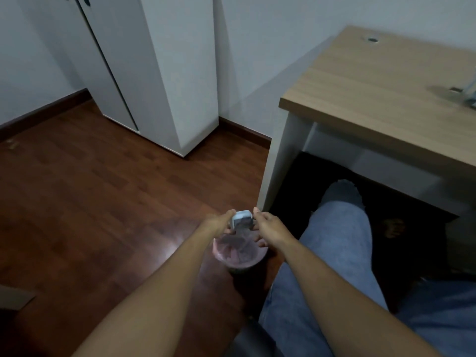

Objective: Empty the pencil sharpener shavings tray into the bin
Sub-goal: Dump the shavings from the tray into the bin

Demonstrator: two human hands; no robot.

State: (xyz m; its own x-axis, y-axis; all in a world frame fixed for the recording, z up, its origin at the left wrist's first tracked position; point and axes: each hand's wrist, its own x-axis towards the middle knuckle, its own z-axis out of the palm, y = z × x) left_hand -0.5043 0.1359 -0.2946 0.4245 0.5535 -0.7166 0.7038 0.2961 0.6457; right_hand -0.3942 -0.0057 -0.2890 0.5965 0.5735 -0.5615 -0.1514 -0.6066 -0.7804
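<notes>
The pale blue sharpener tray point(241, 219) is held in the air directly above the bin point(238, 253), between both hands. The left hand point(219, 224) closes its grip on the tray's left side, thumb on top and fingers curled beneath; the right hand point(269, 229) pinches the right side in the same way. Whether the two parts of the sharpener are together or apart cannot be told through the blur. The bin is a small round one lined with a pink bag point(231, 247), standing on the dark wooden floor point(103, 202) just beside the person's knee in light blue jeans point(334, 243). To the right stands the worktop point(373, 94), light wood on white legs, with a blurred clear object point(468, 94) at its far right edge. A white wardrobe point(159, 73) stands against the wall behind.
</notes>
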